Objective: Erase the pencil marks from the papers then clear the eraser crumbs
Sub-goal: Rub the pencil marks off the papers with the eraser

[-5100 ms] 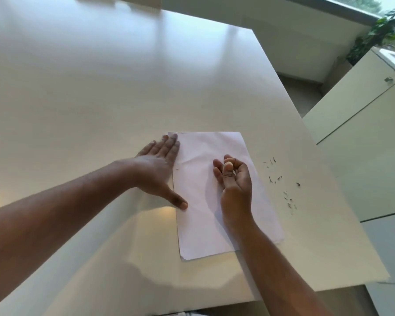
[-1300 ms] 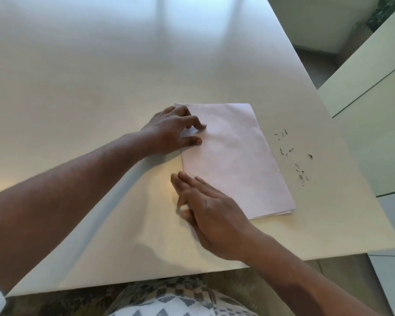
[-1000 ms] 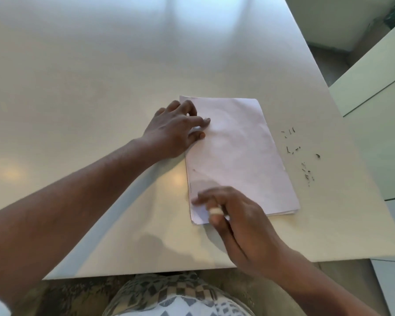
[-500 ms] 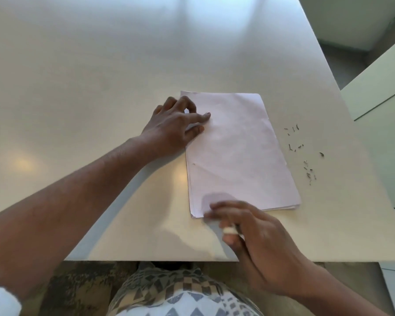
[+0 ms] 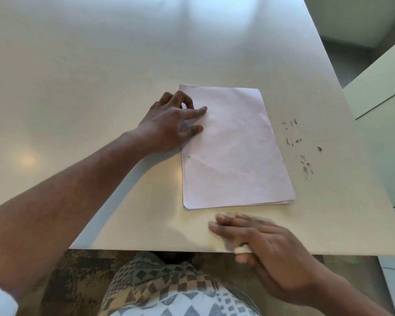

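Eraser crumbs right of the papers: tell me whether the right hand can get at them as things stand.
Probably yes: the right hand lies at the table's near edge, and bare tabletop separates it from the eraser crumbs.

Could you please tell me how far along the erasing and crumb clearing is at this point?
The top sheet of the papers looks nearly mark-free. The left hand presses their edge; the right hand, holding the eraser, is flat on the table near its front edge. The eraser crumbs right of the papers remain uncleared.
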Action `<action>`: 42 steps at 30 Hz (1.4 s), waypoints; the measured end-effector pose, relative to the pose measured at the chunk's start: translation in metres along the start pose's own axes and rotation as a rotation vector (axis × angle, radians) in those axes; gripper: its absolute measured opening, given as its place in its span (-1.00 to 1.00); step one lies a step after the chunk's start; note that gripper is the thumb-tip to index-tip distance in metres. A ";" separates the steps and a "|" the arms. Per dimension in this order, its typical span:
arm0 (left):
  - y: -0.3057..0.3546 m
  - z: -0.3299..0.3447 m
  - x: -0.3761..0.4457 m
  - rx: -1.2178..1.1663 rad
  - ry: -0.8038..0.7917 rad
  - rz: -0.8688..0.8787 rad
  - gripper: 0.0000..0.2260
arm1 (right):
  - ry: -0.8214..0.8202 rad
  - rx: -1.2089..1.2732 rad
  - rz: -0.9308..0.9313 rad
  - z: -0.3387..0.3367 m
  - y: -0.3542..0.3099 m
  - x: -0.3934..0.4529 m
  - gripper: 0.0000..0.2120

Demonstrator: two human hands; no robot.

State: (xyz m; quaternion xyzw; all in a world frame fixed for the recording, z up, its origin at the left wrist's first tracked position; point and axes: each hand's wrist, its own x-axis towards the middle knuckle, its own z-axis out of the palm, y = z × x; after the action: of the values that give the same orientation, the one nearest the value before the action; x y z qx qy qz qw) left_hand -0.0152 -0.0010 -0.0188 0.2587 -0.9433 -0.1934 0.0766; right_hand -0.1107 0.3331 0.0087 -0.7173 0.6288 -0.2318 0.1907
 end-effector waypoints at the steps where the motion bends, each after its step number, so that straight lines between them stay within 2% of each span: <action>1: -0.001 0.000 -0.001 0.005 -0.010 0.005 -0.45 | 0.053 0.025 0.038 -0.005 0.006 -0.005 -0.66; 5: -0.002 -0.003 -0.007 0.021 -0.047 0.042 -0.16 | 0.406 0.050 0.201 -0.006 0.012 -0.011 -0.77; 7: -0.003 -0.003 -0.007 0.048 -0.072 0.051 -0.05 | 0.504 0.143 0.218 0.006 -0.006 0.002 -0.77; 8: -0.003 -0.004 -0.007 0.065 -0.083 0.056 -0.01 | 0.483 0.198 0.193 0.014 -0.018 0.011 -0.76; 10: -0.003 -0.003 -0.005 0.086 -0.106 0.066 0.05 | 0.318 0.200 0.119 0.035 -0.035 0.027 -0.69; 12: -0.003 -0.003 -0.005 0.084 -0.112 0.062 0.07 | 0.137 0.070 0.078 0.047 -0.038 0.032 -0.60; 13: -0.004 -0.003 -0.005 0.078 -0.114 0.066 0.07 | 0.099 0.008 0.086 0.048 -0.035 0.029 -0.57; 17: -0.005 -0.002 -0.005 0.068 -0.102 0.086 0.05 | 0.187 -0.086 0.231 0.038 -0.025 0.003 -0.66; 20: -0.006 -0.001 -0.005 0.056 -0.099 0.095 0.03 | 0.423 -0.150 0.344 0.039 -0.026 -0.016 -0.76; 22: -0.006 -0.001 -0.005 0.057 -0.092 0.098 0.03 | 0.574 -0.119 0.346 0.044 -0.032 -0.011 -0.83; 23: -0.007 0.000 -0.006 0.059 -0.093 0.099 0.04 | 0.595 -0.090 0.312 0.048 -0.038 -0.002 -0.83; 26: -0.006 0.000 -0.005 0.056 -0.091 0.090 0.05 | 0.395 -0.032 0.146 0.057 -0.048 0.027 -0.72; 28: -0.005 -0.001 -0.006 0.056 -0.094 0.081 0.07 | 0.304 -0.072 0.142 0.059 -0.044 0.028 -0.64; 31: -0.005 -0.002 -0.006 0.050 -0.099 0.066 0.08 | 0.391 -0.148 0.296 0.049 -0.027 0.003 -0.62; 34: -0.004 -0.003 -0.006 0.042 -0.107 0.059 0.08 | 0.574 -0.211 0.439 0.035 -0.017 -0.027 -0.73; 37: -0.004 -0.004 -0.006 0.034 -0.105 0.054 0.08 | 0.678 -0.142 0.358 0.034 -0.021 -0.017 -0.83; 40: -0.003 -0.004 -0.007 0.030 -0.103 0.049 0.07 | 0.456 -0.050 0.188 0.044 -0.028 0.009 -0.66; 42: -0.002 -0.004 -0.007 0.037 -0.109 0.048 0.07 | 0.351 -0.074 0.175 0.047 -0.022 0.007 -0.64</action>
State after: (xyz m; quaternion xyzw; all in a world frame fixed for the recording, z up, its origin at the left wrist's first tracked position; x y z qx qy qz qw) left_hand -0.0073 -0.0005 -0.0163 0.2267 -0.9554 -0.1877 0.0249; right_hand -0.0649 0.3287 -0.0168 -0.6150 0.7204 -0.3127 0.0710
